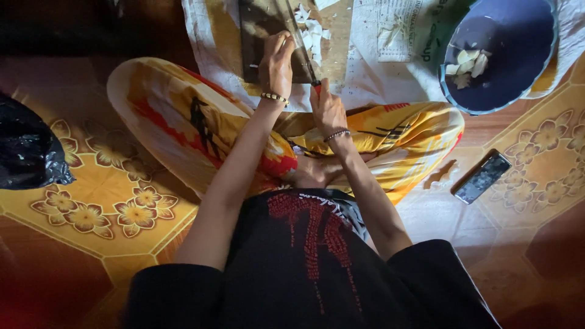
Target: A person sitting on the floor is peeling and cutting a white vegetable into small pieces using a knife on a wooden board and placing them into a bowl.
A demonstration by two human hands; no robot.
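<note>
I sit cross-legged on the floor in yellow patterned trousers. My right hand [327, 108] grips the red handle of a knife [303, 44] whose blade lies across a dark cutting board [259, 36]. My left hand [276, 61] presses down on the board beside the blade, fingers curled; what lies under them is hidden. Several white chopped pieces [311, 30] lie on the board to the right of the blade.
The board rests on a white printed cloth [390, 67]. A blue bowl [518, 85] with a few pale pieces stands at the top right. A phone [482, 177] and a small pale scrap [440, 175] lie on the floor to the right. A black bag [27, 149] sits at the left.
</note>
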